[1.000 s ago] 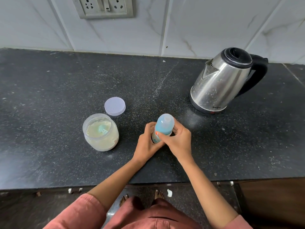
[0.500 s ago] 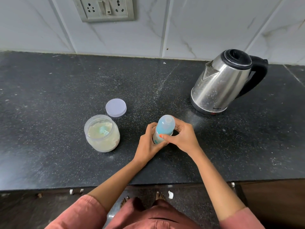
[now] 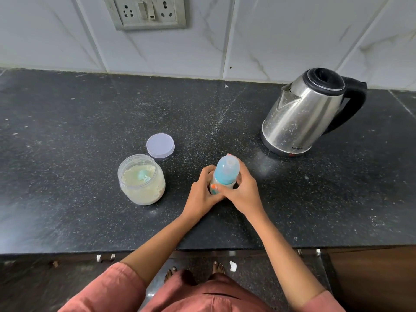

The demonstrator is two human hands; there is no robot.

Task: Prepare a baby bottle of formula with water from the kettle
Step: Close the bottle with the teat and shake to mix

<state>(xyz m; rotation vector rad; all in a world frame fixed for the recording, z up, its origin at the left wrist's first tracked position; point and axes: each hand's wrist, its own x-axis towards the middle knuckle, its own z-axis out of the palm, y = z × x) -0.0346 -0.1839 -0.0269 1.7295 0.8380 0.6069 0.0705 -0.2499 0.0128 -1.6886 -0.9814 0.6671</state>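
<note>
Head view, left hand (image 3: 202, 195), right hand (image 3: 245, 192) gripping bottle (image 3: 225, 171), jar (image 3: 142, 188) beside, kettle (image 3: 300, 119) apart

I cannot see the lower body of the baby bottle (image 3: 226, 170). The left hand (image 3: 200, 195) and right hand (image 3: 246, 193) wrap it, so its fill level and its base on the countertop (image 3: 67, 131) are hidden. The kettle (image 3: 301, 118) is lidded, which hides its interior, and the lettering near its base is too small to read. The scoop (image 3: 144, 175) is partly buried in the formula jar (image 3: 146, 195). The top edge crops the socket plate (image 3: 148, 14).
</note>
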